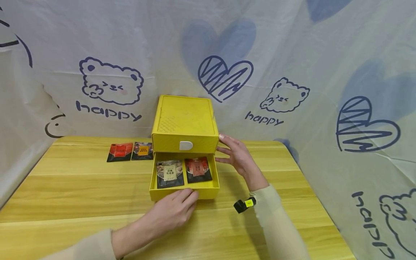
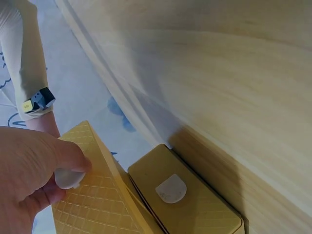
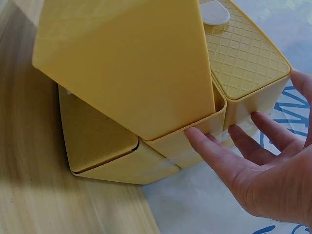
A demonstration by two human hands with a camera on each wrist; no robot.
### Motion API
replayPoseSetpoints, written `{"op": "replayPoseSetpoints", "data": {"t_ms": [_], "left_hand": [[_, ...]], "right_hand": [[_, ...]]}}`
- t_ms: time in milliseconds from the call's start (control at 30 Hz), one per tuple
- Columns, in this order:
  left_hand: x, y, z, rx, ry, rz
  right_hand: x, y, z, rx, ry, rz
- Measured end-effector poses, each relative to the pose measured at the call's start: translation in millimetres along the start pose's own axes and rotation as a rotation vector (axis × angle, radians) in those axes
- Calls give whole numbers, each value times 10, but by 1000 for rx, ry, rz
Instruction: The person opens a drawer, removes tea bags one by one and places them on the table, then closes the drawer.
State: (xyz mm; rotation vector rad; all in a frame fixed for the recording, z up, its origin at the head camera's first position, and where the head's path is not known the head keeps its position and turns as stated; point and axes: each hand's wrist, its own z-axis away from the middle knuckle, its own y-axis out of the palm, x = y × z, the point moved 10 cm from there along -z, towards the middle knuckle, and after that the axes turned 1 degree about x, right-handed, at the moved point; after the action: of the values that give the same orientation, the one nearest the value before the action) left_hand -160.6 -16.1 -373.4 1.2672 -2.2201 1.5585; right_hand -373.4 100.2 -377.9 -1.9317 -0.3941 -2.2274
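Observation:
A yellow drawer cabinet (image 1: 186, 115) stands at the back of the table, its middle drawer (image 1: 208, 194) pulled out. My left hand (image 1: 172, 209) is at the drawer's front, and in the left wrist view its thumb and fingers pinch the white knob (image 2: 68, 179). Inside, a divider separates a black packet with a cream label (image 1: 170, 173) on the left from a red-and-black packet (image 1: 198, 169) on the right. My right hand (image 1: 240, 159) steadies the cabinet's right side, fingers spread and fairly straight, fingertips right at its wall.
Two more packets, one red-labelled (image 1: 120, 151) and one orange-labelled (image 1: 142, 150), lie on the wooden table (image 1: 81, 195) left of the cabinet. The top drawer (image 1: 169, 142) and bottom drawer (image 2: 200, 207) are closed. A printed cloth (image 1: 227, 43) hangs behind and at both sides.

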Motion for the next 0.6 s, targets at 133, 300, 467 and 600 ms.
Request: {"op": "replayPoseSetpoints", "data": {"t_ms": [133,300,467,600], "left_hand": [[-31,-44,9,-17,3,8],[-68,-66,17,-5,13,33],[-68,-51,21,19,10,41],[-71,-53,20,10,16,28]], "right_hand": [[-12,2,-7,6,7,-4],[-6,1,-2,7,0,-6],[8,7,6,6,-6,-8],[5,6,2,4,-3,-12]]}}
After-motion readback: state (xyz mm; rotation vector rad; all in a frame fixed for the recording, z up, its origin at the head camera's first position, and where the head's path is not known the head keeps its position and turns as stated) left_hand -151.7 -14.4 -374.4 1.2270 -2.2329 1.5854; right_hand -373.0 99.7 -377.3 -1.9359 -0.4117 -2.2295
